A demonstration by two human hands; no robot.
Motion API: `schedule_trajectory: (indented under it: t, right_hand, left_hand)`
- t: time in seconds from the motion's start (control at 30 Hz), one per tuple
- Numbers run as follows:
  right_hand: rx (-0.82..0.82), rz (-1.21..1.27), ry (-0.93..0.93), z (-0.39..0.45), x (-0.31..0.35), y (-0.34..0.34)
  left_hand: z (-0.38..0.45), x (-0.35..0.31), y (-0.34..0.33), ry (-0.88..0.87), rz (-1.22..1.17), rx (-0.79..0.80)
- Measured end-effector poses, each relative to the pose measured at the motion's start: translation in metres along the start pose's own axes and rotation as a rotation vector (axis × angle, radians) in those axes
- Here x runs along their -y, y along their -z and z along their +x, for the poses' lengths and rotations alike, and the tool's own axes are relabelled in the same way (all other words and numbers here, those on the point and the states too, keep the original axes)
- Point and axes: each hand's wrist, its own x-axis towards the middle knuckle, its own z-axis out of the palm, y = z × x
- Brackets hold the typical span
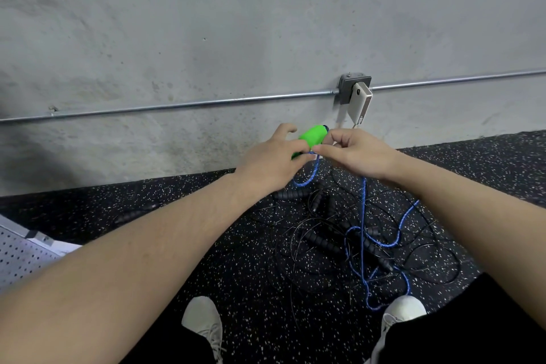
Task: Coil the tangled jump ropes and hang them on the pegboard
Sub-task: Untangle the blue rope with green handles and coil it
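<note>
My left hand [273, 162] grips the bright green plastic handle [310, 139], right hand [357, 154] pinches its blue braided rope [362, 216] w/ the rest snarled in thin black ropes [325, 233] on the speckled floor [183, 233], so pulling could tighten knots.

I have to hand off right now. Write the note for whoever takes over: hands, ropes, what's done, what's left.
Left hand: gripping the green handle.
Right hand: pinching the blue rope just beside that handle.
Blue rope trails down into the black ropes, still tangled in a pile on the floor between the shoes.
Pegboard: lower left, no rope on the part in view.
Done: nothing coiled or hung.
Left: free the blue rope, coil it, hang it; then the black ones.
</note>
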Motion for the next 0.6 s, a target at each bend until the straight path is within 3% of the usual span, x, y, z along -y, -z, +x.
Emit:
schedule_trajectory:
  t: [0.1, 0.33, 0.5, 0.6]
  right_hand:
    - [0.012, 0.074, 0.002, -0.004, 0.002, 0.001]
    - [0.147, -0.034, -0.093, -0.012, -0.003, 0.002]
    - [0.036, -0.065, -0.083, -0.014, -0.01, 0.01]
    - [-0.075, 0.095, -0.062, -0.009, -0.008, 0.012]
  left_hand:
    - [0.004, 0.004, -0.003, 0.005, -0.057, -0.013]
    - [0.01, 0.021, 0.008, 0.152, -0.237, -0.09]
    - [0.013, 0.047, 0.017, 0.327, -0.355, -0.117]
    - [0.009, 0.054, 0.014, 0.403, -0.388, 0.032]
